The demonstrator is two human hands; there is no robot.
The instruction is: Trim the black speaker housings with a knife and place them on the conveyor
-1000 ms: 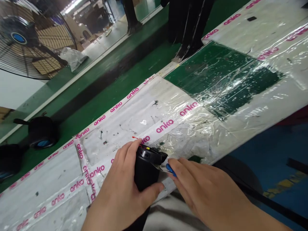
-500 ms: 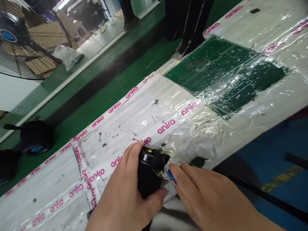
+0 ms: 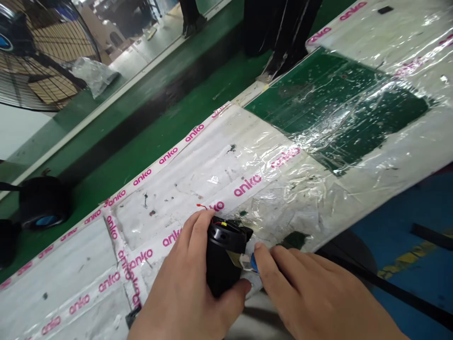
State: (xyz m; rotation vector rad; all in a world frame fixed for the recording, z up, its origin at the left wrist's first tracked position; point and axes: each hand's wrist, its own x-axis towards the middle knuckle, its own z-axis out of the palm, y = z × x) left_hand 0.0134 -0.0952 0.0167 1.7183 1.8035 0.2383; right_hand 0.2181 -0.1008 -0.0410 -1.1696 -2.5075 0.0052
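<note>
Shifted slightly right since a second ago, the black cylinder [image 3: 222, 271] sits in the curled left hand [image 3: 193, 278] by the near edge of the table [image 3: 193, 172]; the right hand [image 3: 304, 283] pinches a blue tool [image 3: 254, 262] at its side.

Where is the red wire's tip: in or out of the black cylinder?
Out: the red tip shows beyond the black cylinder, past the left hand.

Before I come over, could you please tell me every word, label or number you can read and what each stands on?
"anko": in pink, repeated along the white tape strips on the worktop.
"ko": the same tape, partly covered by the left hand.
Some repeats toward the picture's edges: too blurred to read.
Black cylindrical device: no lettering can be made out.
</note>
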